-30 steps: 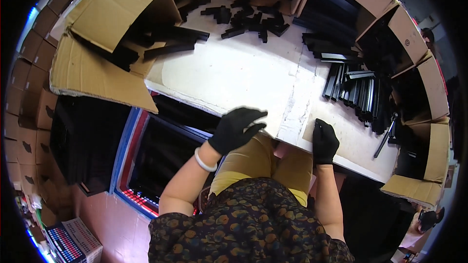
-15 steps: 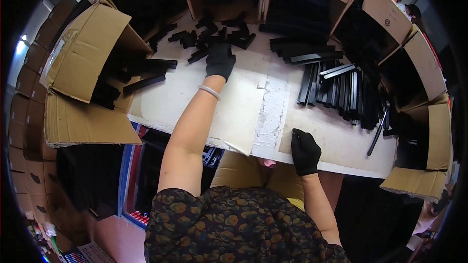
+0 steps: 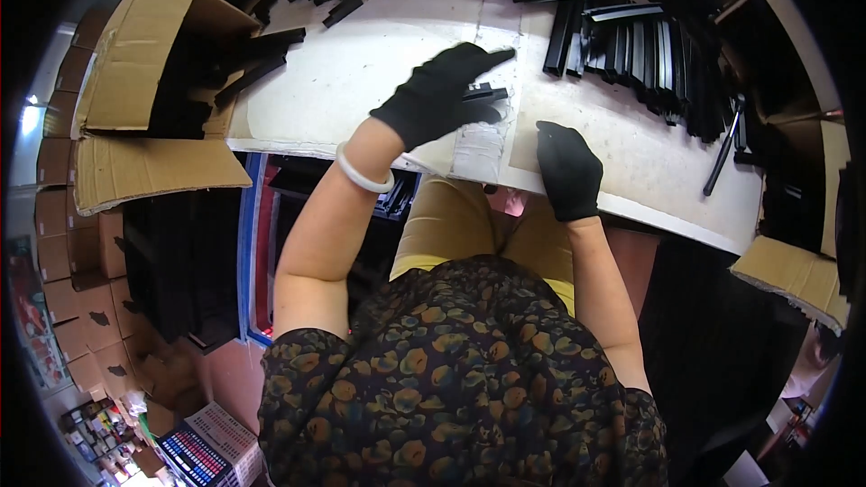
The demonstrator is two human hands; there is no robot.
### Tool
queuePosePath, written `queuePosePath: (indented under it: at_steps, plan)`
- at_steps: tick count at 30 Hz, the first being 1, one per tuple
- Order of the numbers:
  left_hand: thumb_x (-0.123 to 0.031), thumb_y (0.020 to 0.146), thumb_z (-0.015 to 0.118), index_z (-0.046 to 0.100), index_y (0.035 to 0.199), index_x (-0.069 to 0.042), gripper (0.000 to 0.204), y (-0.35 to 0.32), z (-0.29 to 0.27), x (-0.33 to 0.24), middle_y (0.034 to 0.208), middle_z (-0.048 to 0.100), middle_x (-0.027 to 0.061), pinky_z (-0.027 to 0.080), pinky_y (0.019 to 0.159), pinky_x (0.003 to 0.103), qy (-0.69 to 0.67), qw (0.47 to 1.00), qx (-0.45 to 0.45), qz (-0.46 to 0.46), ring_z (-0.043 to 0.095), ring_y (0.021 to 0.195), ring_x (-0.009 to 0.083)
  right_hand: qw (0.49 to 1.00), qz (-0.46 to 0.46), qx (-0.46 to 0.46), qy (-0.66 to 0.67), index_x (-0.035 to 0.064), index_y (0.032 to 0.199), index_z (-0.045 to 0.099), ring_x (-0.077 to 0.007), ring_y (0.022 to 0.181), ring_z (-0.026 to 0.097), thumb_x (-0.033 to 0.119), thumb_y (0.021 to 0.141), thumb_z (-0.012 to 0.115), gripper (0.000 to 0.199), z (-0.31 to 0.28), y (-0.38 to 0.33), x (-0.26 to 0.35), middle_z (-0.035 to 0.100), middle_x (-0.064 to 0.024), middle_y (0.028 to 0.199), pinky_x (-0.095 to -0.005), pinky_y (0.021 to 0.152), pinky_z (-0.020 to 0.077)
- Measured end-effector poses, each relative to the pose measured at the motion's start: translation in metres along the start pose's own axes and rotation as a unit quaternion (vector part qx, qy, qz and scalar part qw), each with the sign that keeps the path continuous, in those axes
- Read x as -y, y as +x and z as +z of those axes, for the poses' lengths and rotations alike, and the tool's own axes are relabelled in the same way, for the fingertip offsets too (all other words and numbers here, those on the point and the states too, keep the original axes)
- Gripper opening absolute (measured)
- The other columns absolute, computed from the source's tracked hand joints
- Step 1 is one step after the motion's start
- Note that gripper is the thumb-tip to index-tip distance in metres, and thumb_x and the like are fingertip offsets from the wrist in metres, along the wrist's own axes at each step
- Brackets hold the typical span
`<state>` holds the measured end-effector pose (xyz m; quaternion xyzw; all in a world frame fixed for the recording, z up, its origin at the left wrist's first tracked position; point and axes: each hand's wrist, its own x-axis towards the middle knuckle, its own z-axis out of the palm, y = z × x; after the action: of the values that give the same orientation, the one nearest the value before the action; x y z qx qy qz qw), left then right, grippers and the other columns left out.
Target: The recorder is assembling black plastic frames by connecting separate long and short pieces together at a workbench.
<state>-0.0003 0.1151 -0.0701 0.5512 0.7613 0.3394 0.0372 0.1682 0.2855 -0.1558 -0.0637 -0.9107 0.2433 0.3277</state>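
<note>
My left hand (image 3: 440, 95), in a black glove, is over the middle of the white tabletop, its index finger stretched out to the right. A short black piece (image 3: 487, 92) sticks out between that finger and the thumb, held in the hand. What the piece is exactly cannot be told. My right hand (image 3: 569, 169), also gloved in black, rests by the table's front edge with its fingers curled together. Whatever may be in those fingers is hidden. A loose pile of short black pieces (image 3: 343, 7) lies at the far left.
Long black strips (image 3: 631, 54) are stacked at the right of the table (image 3: 361, 63). A slim black hand tool (image 3: 723, 149) lies beside them. An open cardboard box (image 3: 135, 63) with black parts stands at the left, another carton (image 3: 785, 275) at the right edge.
My left hand has come back from the far pile toward the right hand, bringing a short black piece. The right hand stays closed near the front edge. The view has tilted down.
</note>
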Motion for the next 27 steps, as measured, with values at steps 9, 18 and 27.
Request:
queuePosePath:
  at_steps: [9,18,27]
  plan:
    - [-0.026,0.063,0.088,0.027,0.148,-0.011,0.106,-0.036,0.012,0.022,0.146,0.039,0.0184,0.033,0.111,0.039,0.042,0.984,-0.004,-0.175,0.036,0.136,0.0319,0.998,0.039,-0.014,0.036,0.0102,0.096,0.068,-0.0272,0.071,0.065,0.011,0.083,0.063,0.014,-0.008,-0.005,0.006,0.065,-0.0103,0.081,-0.0335,0.063,0.0515]
    - [-0.016,0.068,0.082,0.033,0.145,-0.003,0.092,-0.049,0.052,0.025,0.130,0.055,0.0195,0.039,0.104,0.039,-0.050,0.988,-0.073,-0.130,0.055,0.116,0.0306,0.979,0.053,-0.030,0.196,0.0065,0.100,0.067,-0.0302,0.083,0.065,0.010,0.086,0.060,0.016,-0.038,-0.015,-0.023,0.066,-0.0136,0.091,-0.0365,0.073,0.0531]
    - [-0.009,0.062,0.081,0.040,0.142,-0.006,0.090,-0.043,0.059,0.009,0.133,0.053,0.0166,0.036,0.107,0.041,-0.015,0.990,-0.085,-0.113,0.053,0.119,0.0326,0.889,0.315,-0.271,-0.192,0.0093,0.111,0.063,-0.0285,0.078,0.064,0.025,0.086,0.067,0.030,-0.183,-0.035,-0.164,0.062,-0.0127,0.097,-0.0381,0.070,0.0516]
